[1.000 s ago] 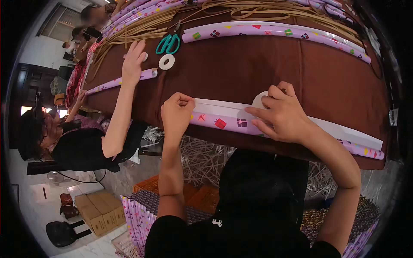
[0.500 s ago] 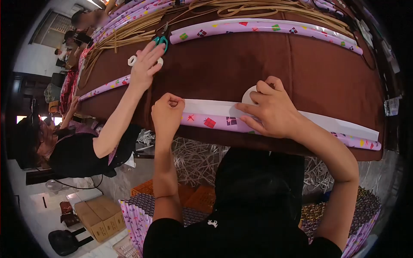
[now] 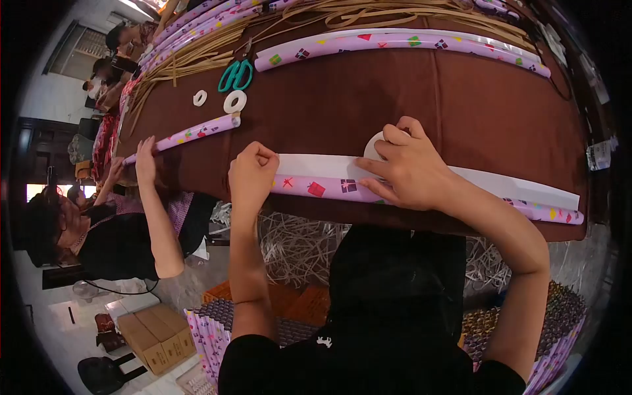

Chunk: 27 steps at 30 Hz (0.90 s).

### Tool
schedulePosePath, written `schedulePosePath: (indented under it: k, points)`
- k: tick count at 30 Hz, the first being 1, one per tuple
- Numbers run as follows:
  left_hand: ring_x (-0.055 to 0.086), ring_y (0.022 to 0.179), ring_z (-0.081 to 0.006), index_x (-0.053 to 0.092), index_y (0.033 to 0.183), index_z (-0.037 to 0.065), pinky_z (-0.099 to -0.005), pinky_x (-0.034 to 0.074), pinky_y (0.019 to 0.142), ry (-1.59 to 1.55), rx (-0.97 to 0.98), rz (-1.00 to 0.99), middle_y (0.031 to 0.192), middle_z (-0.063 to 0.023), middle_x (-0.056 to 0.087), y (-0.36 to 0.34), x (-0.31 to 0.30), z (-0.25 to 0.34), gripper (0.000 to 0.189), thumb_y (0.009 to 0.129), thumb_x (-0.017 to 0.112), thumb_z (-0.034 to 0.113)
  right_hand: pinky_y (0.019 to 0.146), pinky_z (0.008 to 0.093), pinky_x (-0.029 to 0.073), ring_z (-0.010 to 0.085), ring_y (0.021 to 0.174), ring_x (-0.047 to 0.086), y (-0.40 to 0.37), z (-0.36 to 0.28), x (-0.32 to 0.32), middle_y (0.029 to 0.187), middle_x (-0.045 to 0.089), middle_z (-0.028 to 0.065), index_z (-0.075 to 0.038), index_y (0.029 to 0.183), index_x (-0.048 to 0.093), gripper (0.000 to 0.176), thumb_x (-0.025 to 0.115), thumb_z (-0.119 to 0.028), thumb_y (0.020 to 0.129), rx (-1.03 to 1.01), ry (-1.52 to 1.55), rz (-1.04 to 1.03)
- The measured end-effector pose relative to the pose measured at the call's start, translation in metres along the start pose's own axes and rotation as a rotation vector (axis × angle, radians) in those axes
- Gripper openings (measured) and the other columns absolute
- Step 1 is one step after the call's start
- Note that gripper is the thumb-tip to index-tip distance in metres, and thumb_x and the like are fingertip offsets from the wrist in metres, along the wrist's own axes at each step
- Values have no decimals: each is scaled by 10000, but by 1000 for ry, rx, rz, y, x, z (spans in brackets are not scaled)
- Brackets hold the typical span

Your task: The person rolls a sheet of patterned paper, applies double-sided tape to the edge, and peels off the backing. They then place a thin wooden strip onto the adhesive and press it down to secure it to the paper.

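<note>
A roll of purple gift-wrap paper (image 3: 316,189) with printed gift boxes lies along the near edge of the brown-covered table. Its white inner flap (image 3: 316,164) stands out along the far side. At the left end my left hand (image 3: 253,172) is closed, thumb and fingertips pinched at the flap's edge. My right hand (image 3: 409,168) curls around a white tape roll (image 3: 374,146), which its fingers partly hide. One outstretched finger of that hand touches the flap, and the lower fingers rest over the purple roll.
At left a co-worker's hand (image 3: 146,160) lies on another purple roll (image 3: 197,131). Teal-handled scissors (image 3: 237,74) and two white tape rings (image 3: 227,106) sit beyond it. Another gift-wrap roll (image 3: 401,43) and tan strips (image 3: 395,14) occupy the far side. Shredded strips and crates are below.
The co-worker's hand has drawn back from the scissors and tape rings to the purple roll at left. My hands stay nearly in place on the gift-wrap.
</note>
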<state>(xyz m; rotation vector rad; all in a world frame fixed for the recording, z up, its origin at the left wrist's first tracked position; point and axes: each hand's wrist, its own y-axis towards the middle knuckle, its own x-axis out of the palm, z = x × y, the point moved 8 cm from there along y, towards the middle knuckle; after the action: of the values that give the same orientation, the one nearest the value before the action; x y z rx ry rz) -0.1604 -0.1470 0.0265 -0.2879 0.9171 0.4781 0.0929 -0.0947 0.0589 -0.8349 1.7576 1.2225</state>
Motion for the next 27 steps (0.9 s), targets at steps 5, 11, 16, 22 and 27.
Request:
schedulePosePath:
  k: [5,11,16,22,27]
  points:
    - [587,568,-195,548,933,32,-354,457,588,264,90,88,618,-75,577,2,-15,2,292,794,746,196,976,433,346,223,960,501,-1,1,0,766,632,42,-112,962,770,324,634,-397,887,-1,10,7]
    - [575,904,-295,581,986,55,-449,422,820,124,534,106,925,-94,611,-61,9,83,182,816,644,63,934,425,348,222,912,489,-1,2,0,744,583,35,-122,987,762,298,668,-375,860,-6,39,43]
    - [585,1042,-310,625,1049,13,-452,442,920,193,797,82,1079,-123,626,-87,53,113,230,829,627,81,899,425,354,218,864,476,-1,3,-1,716,530,14,-137,987,756,254,697,-328,831,-11,46,43]
    - [574,1117,-288,653,1090,26,-435,415,969,282,806,93,1170,-114,624,-86,59,105,284,844,609,160,887,424,356,219,874,489,-2,6,-12,718,546,15,-137,1146,666,380,728,-297,806,7,-11,91]
    - [574,1132,-277,671,1100,49,-442,410,980,283,791,80,1177,-103,627,-84,61,100,298,843,608,186,896,407,342,219,850,494,-12,23,-51,737,617,14,-104,1130,619,427,778,-280,775,190,-32,19]
